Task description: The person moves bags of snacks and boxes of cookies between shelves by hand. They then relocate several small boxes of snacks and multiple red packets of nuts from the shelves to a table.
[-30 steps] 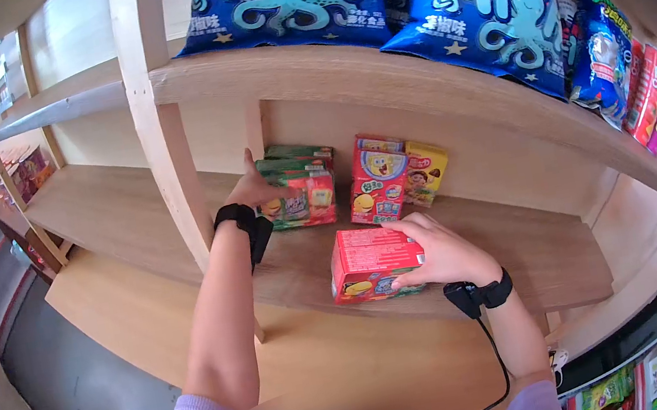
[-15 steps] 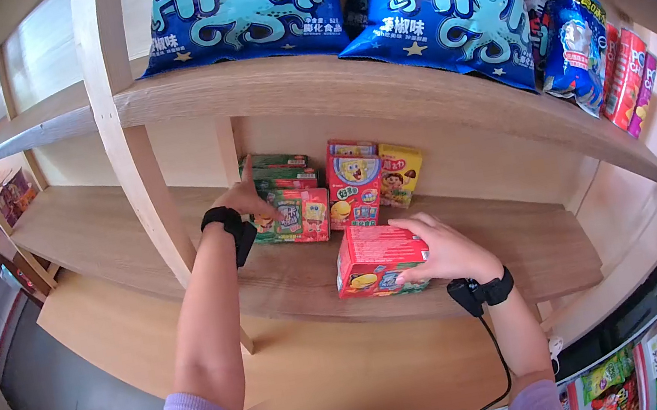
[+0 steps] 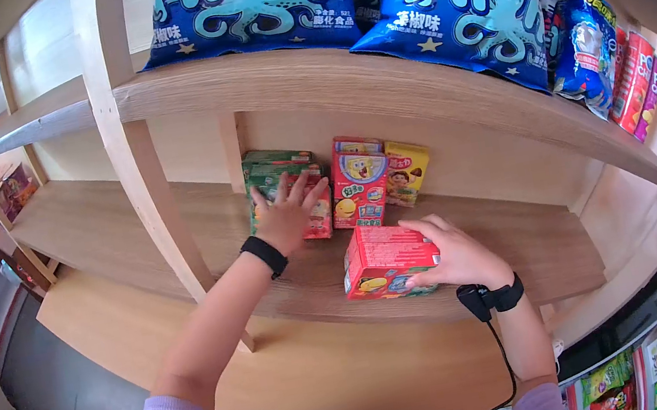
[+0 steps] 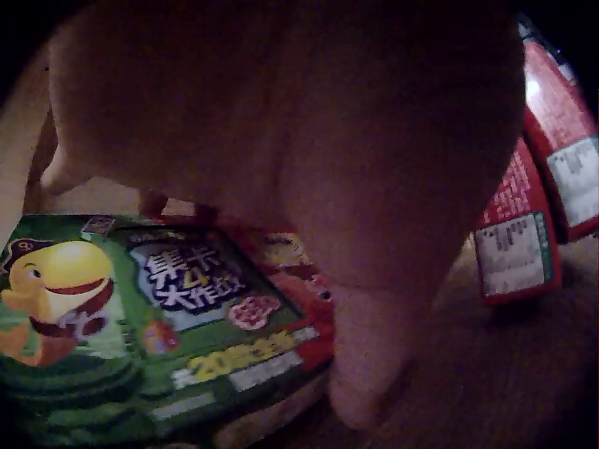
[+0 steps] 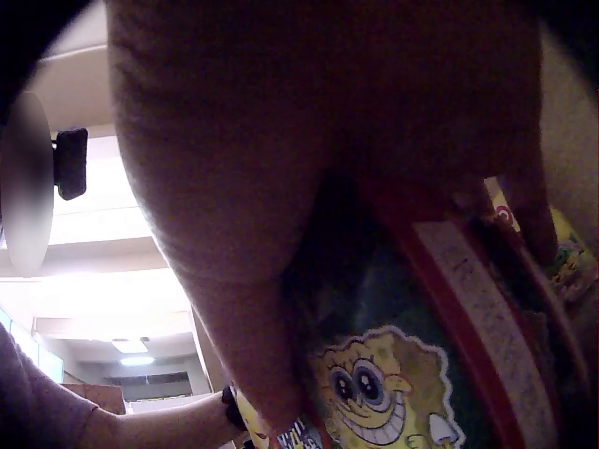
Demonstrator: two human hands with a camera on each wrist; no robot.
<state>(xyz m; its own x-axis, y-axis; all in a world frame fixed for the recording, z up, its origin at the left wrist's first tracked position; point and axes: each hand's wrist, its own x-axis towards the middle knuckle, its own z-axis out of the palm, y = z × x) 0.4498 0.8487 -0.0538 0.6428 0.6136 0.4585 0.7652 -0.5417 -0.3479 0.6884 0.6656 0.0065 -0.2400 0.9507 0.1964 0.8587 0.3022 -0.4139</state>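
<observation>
My left hand (image 3: 287, 216), fingers spread, lies across the front of several green and red snack boxes (image 3: 278, 161) on the lower shelf. A yellow cartoon character decorates the green box (image 4: 84, 374) under that hand in the left wrist view; the palm hides part of it. Nearer the shelf's front edge, my right hand (image 3: 463, 256) grips red snack boxes (image 3: 388, 251), thumb at the front and fingers over the top. A sponge cartoon shows on their side (image 5: 384, 388) in the right wrist view. Just behind stand upright red snack boxes (image 3: 360, 187).
A yellow snack pack (image 3: 408, 170) leans at the back, right of the upright red boxes. Overhead, the upper shelf (image 3: 290, 77) carries large blue chip bags (image 3: 471, 16) and red tubes (image 3: 634, 84). A wooden post (image 3: 142, 184) rises left of my left arm.
My left hand has moved from the left side of the green and red boxes to across their front. Those boxes now stand closer to the upright red ones. My right hand keeps its grip.
</observation>
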